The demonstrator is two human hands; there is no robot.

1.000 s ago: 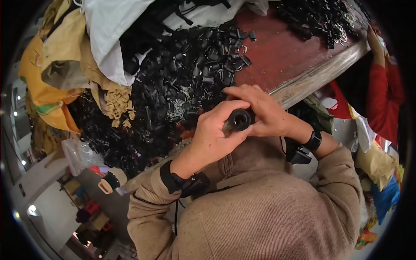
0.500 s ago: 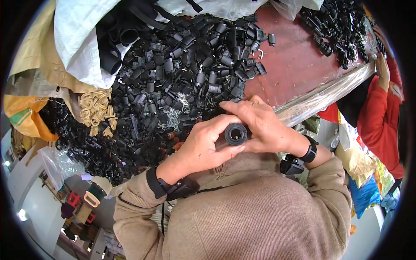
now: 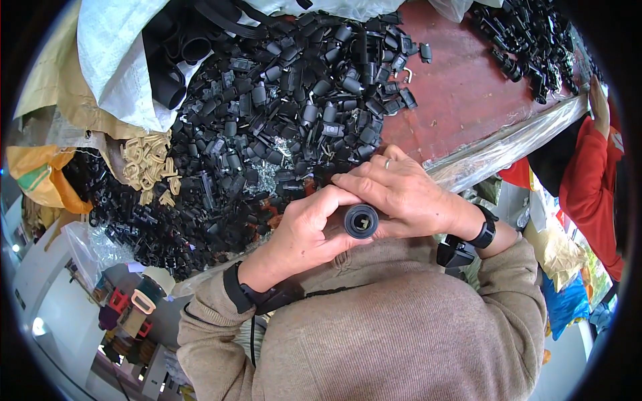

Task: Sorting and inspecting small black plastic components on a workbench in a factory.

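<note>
A black plastic tube (image 3: 362, 234) stands end-up between my two hands, close to my body at the table's near edge. Its round opening faces upward, and a small pale shape shows inside the bore. My left hand (image 3: 294, 234) wraps the tube from the left, with the thumb along its near side. From the right, my right hand (image 3: 408, 200) closes on it, fingers crossing the far side; a ring shows on one finger. The tube's lower part is hidden below the hands. Beyond them spreads a large heap of black plastic parts (image 3: 261, 100).
Beige plastic pieces (image 3: 144, 167) lie left of the heap. A white sack (image 3: 117, 60) with large black tubes (image 3: 167, 87) stands far left. Another black pile (image 3: 531, 47) lies far right on the red tabletop (image 3: 441, 87). A co-worker's red sleeve (image 3: 585, 167) reaches in there.
My hands still hold the tube, which has shifted slightly nearer me. A pale shape now shows more clearly in its bore. The co-worker's arm has moved a little.
</note>
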